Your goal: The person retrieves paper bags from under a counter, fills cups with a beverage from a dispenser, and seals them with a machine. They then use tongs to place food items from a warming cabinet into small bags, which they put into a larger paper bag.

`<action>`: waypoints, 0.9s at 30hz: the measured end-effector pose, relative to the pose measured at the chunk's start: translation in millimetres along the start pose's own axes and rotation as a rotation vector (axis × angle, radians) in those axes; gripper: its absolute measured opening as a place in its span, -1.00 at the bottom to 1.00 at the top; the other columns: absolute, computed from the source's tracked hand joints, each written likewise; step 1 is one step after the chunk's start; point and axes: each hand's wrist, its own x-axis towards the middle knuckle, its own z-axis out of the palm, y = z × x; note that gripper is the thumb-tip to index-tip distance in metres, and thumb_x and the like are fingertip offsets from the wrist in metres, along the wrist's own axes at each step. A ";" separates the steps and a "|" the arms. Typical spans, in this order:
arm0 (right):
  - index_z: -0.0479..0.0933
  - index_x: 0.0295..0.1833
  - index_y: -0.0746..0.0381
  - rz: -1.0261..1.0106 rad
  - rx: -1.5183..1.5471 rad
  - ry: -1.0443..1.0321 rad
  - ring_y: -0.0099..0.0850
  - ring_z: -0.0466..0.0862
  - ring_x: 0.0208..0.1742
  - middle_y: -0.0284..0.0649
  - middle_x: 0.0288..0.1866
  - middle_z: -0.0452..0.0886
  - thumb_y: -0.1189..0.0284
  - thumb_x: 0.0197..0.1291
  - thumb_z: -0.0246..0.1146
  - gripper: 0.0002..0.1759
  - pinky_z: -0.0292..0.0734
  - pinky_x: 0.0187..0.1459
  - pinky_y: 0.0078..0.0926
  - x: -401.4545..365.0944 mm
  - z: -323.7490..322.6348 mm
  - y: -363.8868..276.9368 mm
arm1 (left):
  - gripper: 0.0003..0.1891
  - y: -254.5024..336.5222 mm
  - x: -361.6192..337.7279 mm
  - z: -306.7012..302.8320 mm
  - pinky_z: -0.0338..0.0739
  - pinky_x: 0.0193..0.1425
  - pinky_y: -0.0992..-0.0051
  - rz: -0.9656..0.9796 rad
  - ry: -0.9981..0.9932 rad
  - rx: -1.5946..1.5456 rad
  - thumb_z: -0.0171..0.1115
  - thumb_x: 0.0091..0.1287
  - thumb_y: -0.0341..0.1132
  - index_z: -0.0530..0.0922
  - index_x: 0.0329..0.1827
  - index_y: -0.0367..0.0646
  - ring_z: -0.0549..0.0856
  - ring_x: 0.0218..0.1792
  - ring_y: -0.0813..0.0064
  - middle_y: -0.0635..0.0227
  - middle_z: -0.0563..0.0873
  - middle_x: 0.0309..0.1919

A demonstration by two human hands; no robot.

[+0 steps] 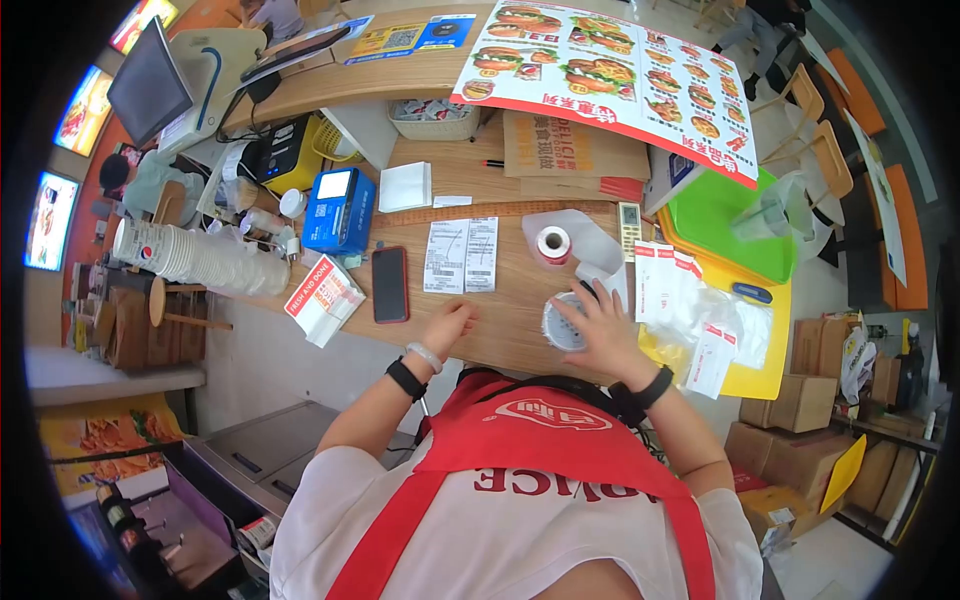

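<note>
My right hand (603, 335) lies over the right side of a round white tub (562, 325) with a greyish, speckled top. Its thumb and fingers bend around the tub, and the palm hides part of it. Near the counter's front edge is my left hand (452, 328), fingers curled in, with nothing visible in them. Two printed receipts (460, 256) lie flat just beyond that hand. To its left is a dark phone (391, 285) with a red edge. A roll of labels (552, 244) stands behind the tub, its pale backing strip trailing right.
A blue payment terminal (340, 210), stacked cups (165, 250) and a red-and-white paper bag (325, 298) are on the left. On the right are a green tray (725, 225), a yellow tray (775, 330) and paper packets (668, 285). A menu board (610, 75) overhangs the back.
</note>
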 end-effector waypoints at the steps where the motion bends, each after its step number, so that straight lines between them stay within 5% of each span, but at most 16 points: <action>1: 0.26 0.17 -0.05 0.034 -0.051 -0.042 0.04 0.11 0.23 -0.14 0.26 0.11 0.33 -0.39 0.42 -0.16 0.00 0.18 0.13 4.8 9.6 -7.8 | -0.75 -7.9 15.2 -5.2 0.37 -0.23 0.64 0.129 -0.018 0.183 0.03 0.21 -0.21 0.47 -0.18 -0.19 0.50 -0.35 0.60 0.36 0.58 -0.31; 5: 0.27 0.16 -0.07 0.161 -0.128 -0.019 -0.02 0.21 0.16 -0.15 0.15 0.22 0.39 -0.41 0.40 -0.16 0.02 0.20 0.09 19.2 31.2 -9.8 | -0.73 -6.6 30.2 -12.4 0.42 -0.18 0.54 0.385 -0.102 0.416 0.06 0.17 -0.22 0.49 -0.23 -0.27 0.57 -0.31 0.47 0.23 0.61 -0.40; 14: 0.27 0.18 0.05 0.429 -0.407 -0.026 0.05 0.16 0.21 -0.05 0.24 0.15 0.32 -0.39 0.42 -0.15 0.07 0.20 -0.06 53.4 -1.2 11.4 | -0.75 -14.9 55.1 -39.7 0.39 -0.25 0.63 0.235 -0.287 0.108 0.06 0.19 -0.24 0.48 -0.22 -0.27 0.50 -0.36 0.59 0.35 0.58 -0.39; 16: 0.30 0.14 0.14 0.339 -0.084 0.151 0.03 0.19 0.20 -0.05 0.20 0.22 0.25 -0.31 0.39 -0.22 0.11 0.19 -0.11 79.7 -15.4 24.0 | -0.76 1.2 39.4 -50.8 0.38 -0.25 0.64 0.184 -0.292 0.033 0.04 0.20 -0.24 0.48 -0.22 -0.25 0.50 -0.37 0.61 0.37 0.57 -0.39; 18: 0.40 0.03 0.24 0.269 -0.088 0.251 -0.04 0.36 0.09 0.01 0.08 0.38 0.25 -0.21 0.34 -0.39 0.28 0.09 -0.24 121.2 -30.6 27.0 | -0.76 12.5 26.6 -60.8 0.37 -0.25 0.66 0.133 -0.294 -0.043 0.03 0.22 -0.24 0.48 -0.22 -0.24 0.49 -0.37 0.62 0.38 0.57 -0.38; 20: 0.48 -0.11 0.29 0.408 0.132 0.286 -0.10 0.51 -0.09 0.01 -0.08 0.49 0.26 -0.11 0.27 -0.56 0.40 -0.05 -0.31 168.7 -39.0 20.2 | -0.77 14.9 17.4 -70.5 0.37 -0.22 0.66 0.074 -0.253 -0.153 0.01 0.24 -0.24 0.48 -0.21 -0.21 0.49 -0.34 0.65 0.40 0.57 -0.36; 23: 0.51 -0.22 0.33 0.247 -0.098 0.241 -0.12 0.56 -0.22 0.02 -0.18 0.54 0.22 -0.08 0.23 -0.59 0.44 -0.12 -0.32 231.4 -14.3 34.0 | -0.80 6.0 10.4 -86.8 0.39 -0.21 0.65 0.065 -0.224 -0.227 -0.01 0.26 -0.25 0.48 -0.18 -0.15 0.51 -0.33 0.66 0.41 0.58 -0.30; 25: 0.48 -0.17 0.33 0.487 -0.257 -0.182 -0.12 0.55 -0.16 0.04 -0.19 0.53 0.15 -0.08 0.19 -0.53 0.45 -0.13 -0.30 263.9 1.8 41.2 | -0.80 0.0 1.4 -98.1 0.39 -0.21 0.65 0.059 -0.185 -0.284 -0.01 0.26 -0.25 0.48 -0.18 -0.15 0.51 -0.34 0.66 0.41 0.59 -0.29; 27: 0.47 -0.19 0.35 0.485 -0.339 -0.236 -0.13 0.55 -0.17 0.05 -0.20 0.54 0.12 -0.10 0.19 -0.50 0.45 -0.13 -0.30 286.8 27.1 59.2 | -0.79 -4.9 -6.3 -109.7 0.40 -0.20 0.65 0.057 -0.142 -0.348 -0.01 0.25 -0.25 0.48 -0.17 -0.15 0.52 -0.34 0.65 0.40 0.59 -0.29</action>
